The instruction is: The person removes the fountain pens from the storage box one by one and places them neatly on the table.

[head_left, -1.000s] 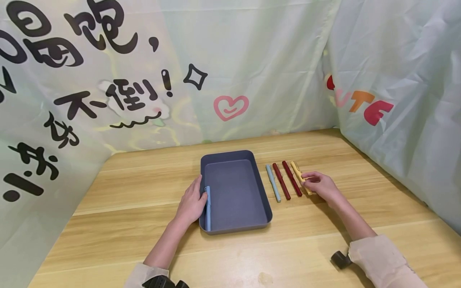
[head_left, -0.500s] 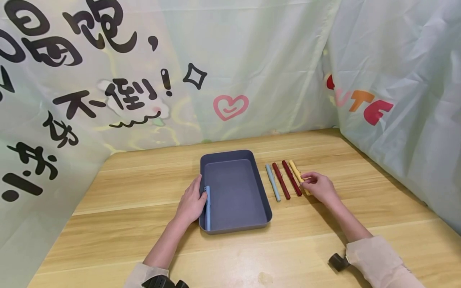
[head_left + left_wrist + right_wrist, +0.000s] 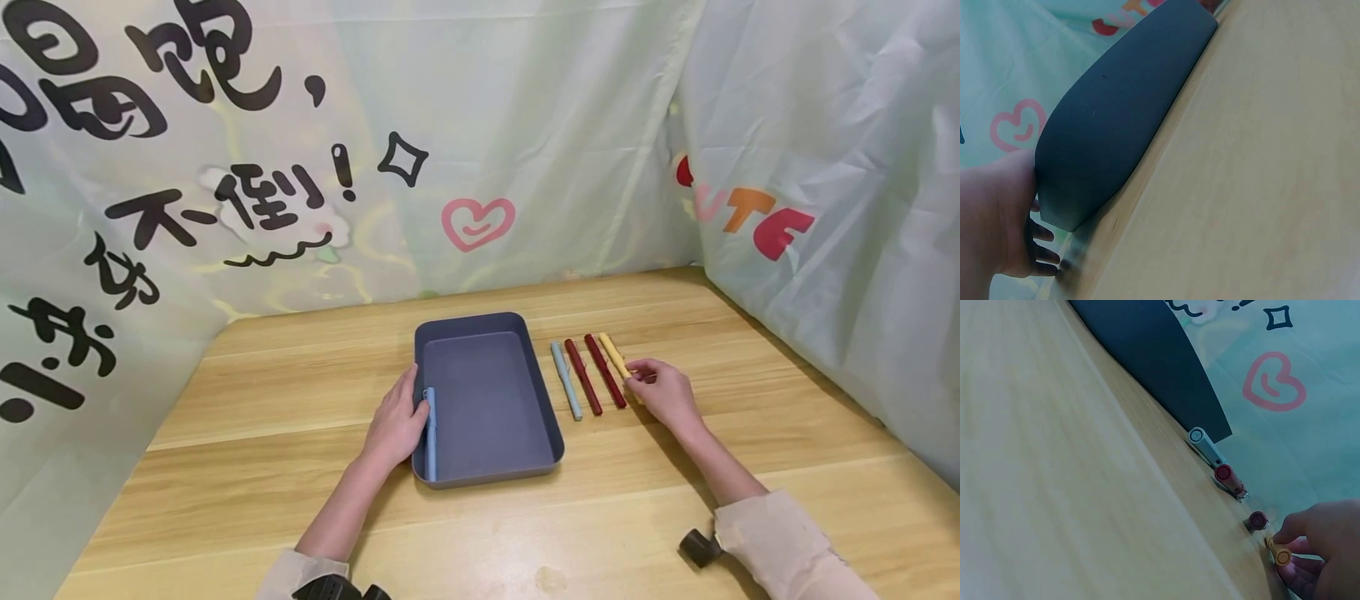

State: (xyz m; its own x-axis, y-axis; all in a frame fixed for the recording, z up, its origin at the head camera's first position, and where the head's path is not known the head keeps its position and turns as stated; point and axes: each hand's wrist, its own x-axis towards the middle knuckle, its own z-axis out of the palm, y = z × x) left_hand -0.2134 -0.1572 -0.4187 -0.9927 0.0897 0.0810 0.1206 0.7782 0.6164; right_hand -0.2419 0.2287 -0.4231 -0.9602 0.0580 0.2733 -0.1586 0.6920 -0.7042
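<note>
A dark blue-grey tray (image 3: 487, 325) lies on the wooden table, with a light blue pen (image 3: 431, 433) inside along its left wall. My left hand (image 3: 397, 421) rests on the tray's left rim (image 3: 1116, 119), fingers against the outside and thumb over the edge by that pen. Right of the tray a pale blue pen (image 3: 567, 381), two dark red pens (image 3: 583, 377) (image 3: 604, 372) and a yellow pen (image 3: 615, 357) lie side by side. My right hand (image 3: 663, 392) pinches the yellow pen (image 3: 1282, 555) at its near end.
Printed fabric curtains close off the back and both sides of the table (image 3: 300, 500). A small dark strap piece (image 3: 697, 546) shows by my right sleeve (image 3: 780, 542). In the right wrist view the pen ends (image 3: 1197, 435) line up beside the tray (image 3: 1154, 356).
My right hand has slid slightly left and closer around the yellow pen's near end. The left hand and the tray have stayed in place.
</note>
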